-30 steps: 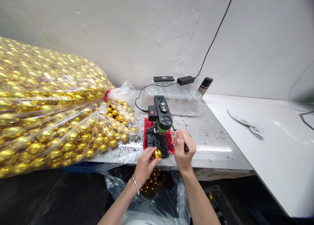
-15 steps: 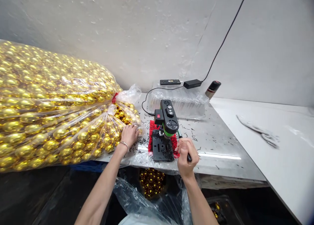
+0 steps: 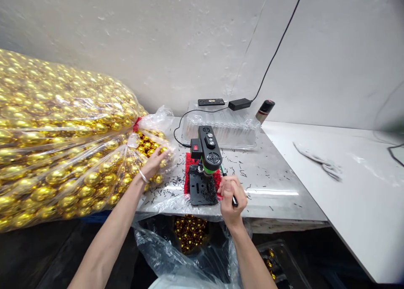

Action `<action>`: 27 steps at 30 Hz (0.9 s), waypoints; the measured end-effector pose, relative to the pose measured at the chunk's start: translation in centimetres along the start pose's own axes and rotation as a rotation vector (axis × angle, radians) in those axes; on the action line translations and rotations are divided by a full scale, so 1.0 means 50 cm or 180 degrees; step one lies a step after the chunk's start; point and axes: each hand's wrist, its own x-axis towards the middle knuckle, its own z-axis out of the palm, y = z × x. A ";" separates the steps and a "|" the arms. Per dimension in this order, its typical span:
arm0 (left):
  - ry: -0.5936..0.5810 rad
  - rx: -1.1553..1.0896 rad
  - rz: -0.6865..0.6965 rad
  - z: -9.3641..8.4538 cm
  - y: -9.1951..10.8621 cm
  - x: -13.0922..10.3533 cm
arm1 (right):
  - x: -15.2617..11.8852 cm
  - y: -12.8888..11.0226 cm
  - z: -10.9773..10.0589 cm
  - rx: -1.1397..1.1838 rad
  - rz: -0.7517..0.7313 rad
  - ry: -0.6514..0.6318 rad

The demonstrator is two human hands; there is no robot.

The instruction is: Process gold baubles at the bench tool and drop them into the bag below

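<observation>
Left hand (image 3: pixel 152 165) is at the near-right end of the big clear bag (image 3: pixel 63 125), fingers in by its opening among the gold balls (image 3: pixel 147 146). Fingers part-bent; can't tell whether they have hold of a ball (tips hidden against the gold). Right hand (image 3: pixel 232 198) is wrapped fully round the lever handle (image 3: pixel 235 202), fist tight, black end poking out below the fingers. Lever runs up and away to the black-and-green machine (image 3: pixel 211 148), which stands mid-table, right of the bag. Under its head: black base plate (image 3: pixel 198 192), no ball on it, on a red mat (image 3: pixel 188 181). Black shavings (image 3: pixel 181 165) all over the mat and metal tabletop (image 3: pixel 277 179). Bag fills the left side, red tie (image 3: pixel 136 124) cinching it just far of the left hand. Behind the machine, clear plastic packaging (image 3: pixel 227 131) carries a power adapter (image 3: pixel 240 104) and a flat black item (image 3: pixel 211 102); dark-capped can (image 3: pixel 265 111) leans at its right end. Far right, white table (image 3: pixel 353 209) with a whitish glove-like item (image 3: pixel 318 159). Below the near edge, more gold balls sit amid clear plastic sheeting (image 3: pixel 164 249), plus a few in a clear tub (image 3: pixel 295 261) to the right.
</observation>
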 end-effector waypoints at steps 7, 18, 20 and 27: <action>0.1510 -0.1359 0.0933 -0.040 0.031 -0.011 | -0.003 0.003 -0.003 -0.0017 0.0013 -0.0069; 0.1067 -0.0081 0.1516 0.061 0.087 -0.166 | -0.009 0.006 -0.005 -0.0002 0.0007 -0.0117; 0.0195 -0.1077 0.0483 0.097 0.082 -0.188 | -0.010 0.007 -0.005 0.0006 0.0001 -0.0126; -0.0400 -0.2541 -0.1673 0.174 -0.016 -0.198 | -0.006 0.003 -0.009 -0.0108 -0.0057 -0.0154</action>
